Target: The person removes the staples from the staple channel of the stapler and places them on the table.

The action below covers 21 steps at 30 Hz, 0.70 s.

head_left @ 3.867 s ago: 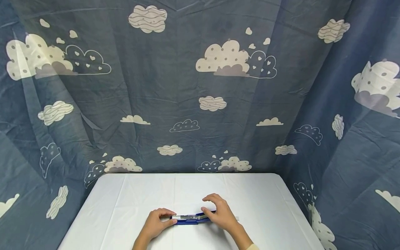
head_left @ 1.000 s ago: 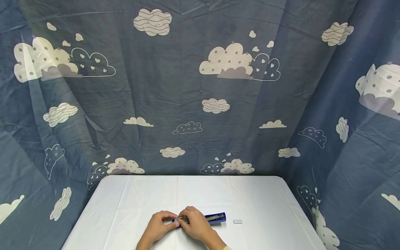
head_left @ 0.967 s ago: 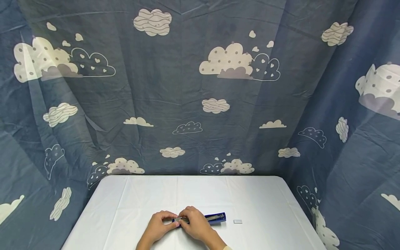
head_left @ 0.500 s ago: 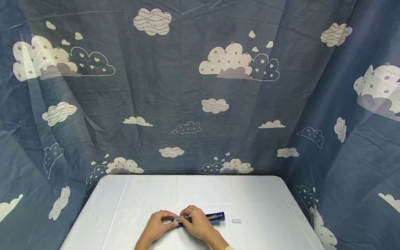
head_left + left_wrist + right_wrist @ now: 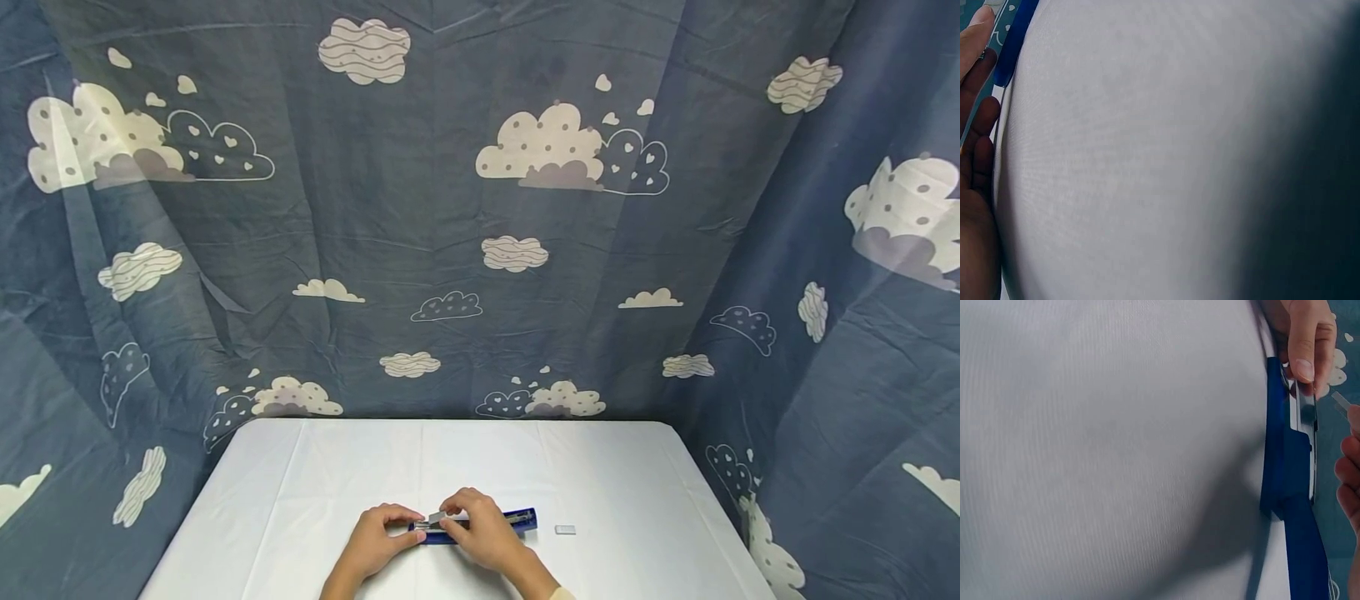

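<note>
A blue stapler point(image 5: 441, 539) lies folded wide open on the table, its metal staple channel exposed. At its left end my left hand point(image 5: 378, 537) pinches the body between thumb and fingers. My right hand point(image 5: 483, 533) is over the stapler's middle and holds a small grey strip of staples point(image 5: 438, 518), tilted just above the channel. In the right wrist view the strip point(image 5: 1340, 400) stands apart from the stapler point(image 5: 1291, 462), between the fingertips of the right hand point(image 5: 1349, 469). The left wrist view catches only part of the left hand point(image 5: 975, 125) and a blue stapler edge point(image 5: 1015, 44).
Another small grey staple strip point(image 5: 566, 530) lies on the white table point(image 5: 315, 467), right of the stapler. A dark blue curtain point(image 5: 420, 250) with cloud prints hangs behind the table and along both sides.
My right hand first moved from the stapler's right half to its left end. Over the last second it has lifted the staple strip and drawn back slightly right. The left hand stays.
</note>
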{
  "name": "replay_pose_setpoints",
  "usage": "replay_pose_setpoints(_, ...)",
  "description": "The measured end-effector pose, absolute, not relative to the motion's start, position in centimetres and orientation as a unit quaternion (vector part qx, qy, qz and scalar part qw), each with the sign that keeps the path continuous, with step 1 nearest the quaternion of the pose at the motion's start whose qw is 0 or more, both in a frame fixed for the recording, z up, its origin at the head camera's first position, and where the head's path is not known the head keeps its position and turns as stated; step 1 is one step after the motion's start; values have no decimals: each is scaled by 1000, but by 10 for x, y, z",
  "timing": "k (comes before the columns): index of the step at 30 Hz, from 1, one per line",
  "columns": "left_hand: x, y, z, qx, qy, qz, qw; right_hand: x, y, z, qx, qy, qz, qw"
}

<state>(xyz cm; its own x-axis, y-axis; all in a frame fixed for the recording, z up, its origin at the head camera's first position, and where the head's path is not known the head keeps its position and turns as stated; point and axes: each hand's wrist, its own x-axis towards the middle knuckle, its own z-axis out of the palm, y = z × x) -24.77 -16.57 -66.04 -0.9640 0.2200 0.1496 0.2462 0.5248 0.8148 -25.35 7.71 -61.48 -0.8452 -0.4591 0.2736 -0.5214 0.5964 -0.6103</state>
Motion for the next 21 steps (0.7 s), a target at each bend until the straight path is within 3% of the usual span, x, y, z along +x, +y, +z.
replay_pose_setpoints(21,-250,-165,-664,-118,-879,-462,10,-248,116,-592,267,-887,373,60)
